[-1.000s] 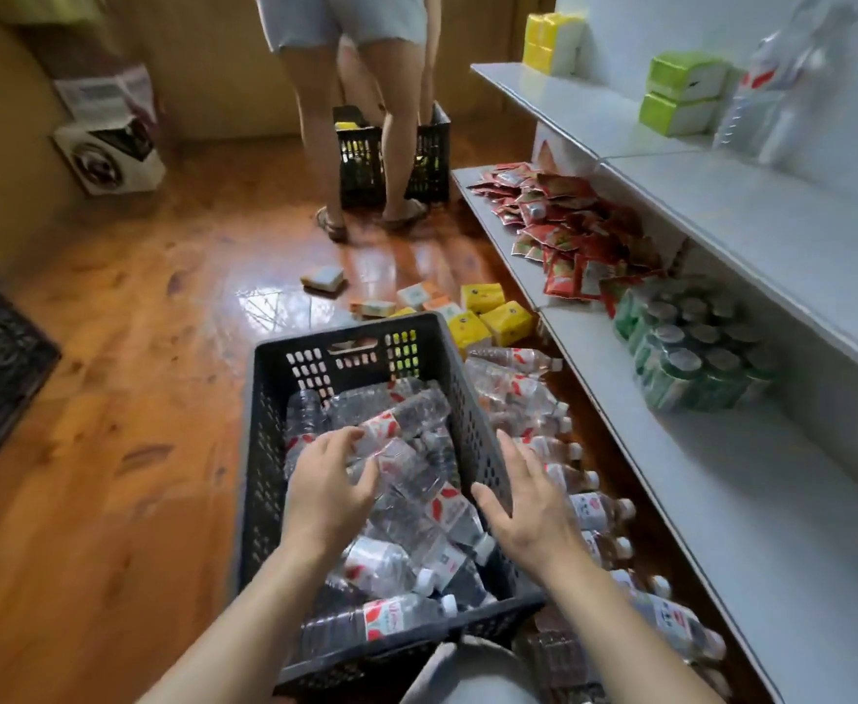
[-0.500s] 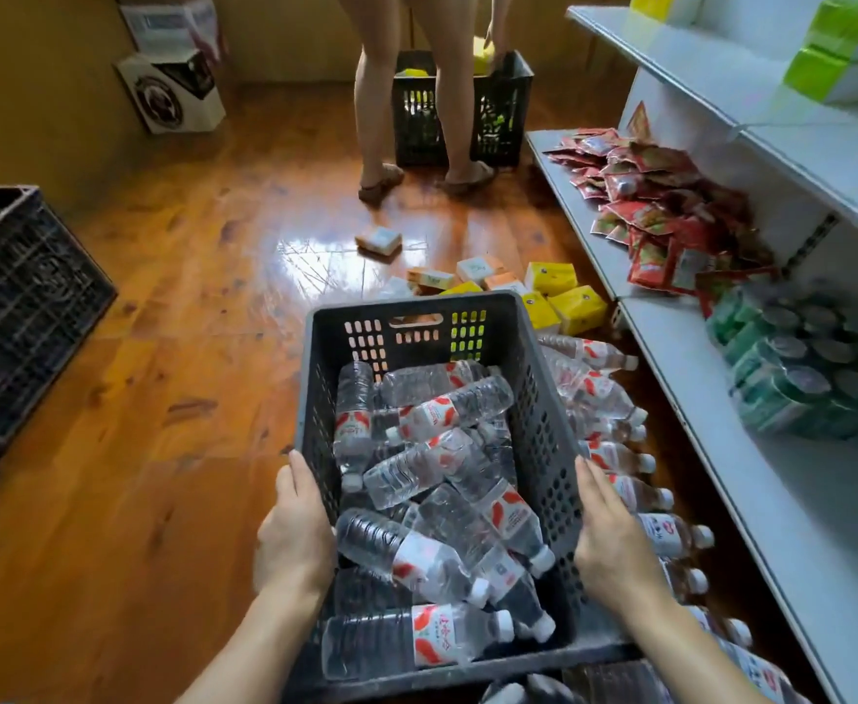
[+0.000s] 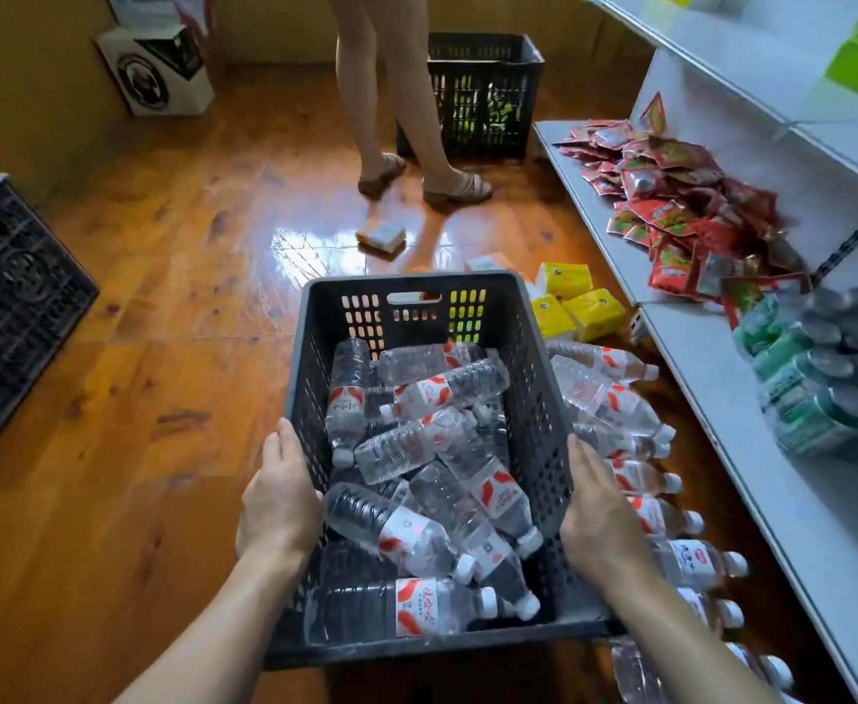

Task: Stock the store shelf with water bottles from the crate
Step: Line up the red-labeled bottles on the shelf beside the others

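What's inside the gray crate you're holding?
The gray crate is full of water bottles with red and white labels, lying jumbled on top of each other. The left hand and right hand grip its sides. The pile hides the crate's bottom and any bottles underneath.

Bare forearms; left hand [image 3: 278, 505], right hand [image 3: 600, 515] ungloved.
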Available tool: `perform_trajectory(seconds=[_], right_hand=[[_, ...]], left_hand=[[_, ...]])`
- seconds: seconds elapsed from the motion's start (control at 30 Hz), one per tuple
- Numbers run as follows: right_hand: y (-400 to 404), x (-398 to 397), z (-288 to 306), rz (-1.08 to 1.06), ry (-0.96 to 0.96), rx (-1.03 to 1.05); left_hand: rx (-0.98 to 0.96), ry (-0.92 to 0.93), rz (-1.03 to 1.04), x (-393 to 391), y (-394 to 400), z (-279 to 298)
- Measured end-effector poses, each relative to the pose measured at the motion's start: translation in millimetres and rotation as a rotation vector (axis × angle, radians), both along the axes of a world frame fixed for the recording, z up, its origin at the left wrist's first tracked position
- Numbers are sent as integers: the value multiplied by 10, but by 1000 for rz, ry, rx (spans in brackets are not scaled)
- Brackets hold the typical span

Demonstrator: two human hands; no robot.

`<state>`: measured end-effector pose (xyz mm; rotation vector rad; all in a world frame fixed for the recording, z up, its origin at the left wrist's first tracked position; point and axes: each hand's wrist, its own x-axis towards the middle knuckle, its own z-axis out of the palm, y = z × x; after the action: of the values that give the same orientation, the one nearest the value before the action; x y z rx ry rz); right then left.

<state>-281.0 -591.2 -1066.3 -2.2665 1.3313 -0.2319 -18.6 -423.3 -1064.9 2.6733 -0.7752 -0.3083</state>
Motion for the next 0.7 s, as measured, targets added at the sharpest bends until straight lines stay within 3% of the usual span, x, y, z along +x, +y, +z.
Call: perform_trajectory(seconds=[0.7], right_hand=[[-968,915,-124,-29,47,-46]], left_hand=[[-53,-42,-56,1018,-1000,-44]])
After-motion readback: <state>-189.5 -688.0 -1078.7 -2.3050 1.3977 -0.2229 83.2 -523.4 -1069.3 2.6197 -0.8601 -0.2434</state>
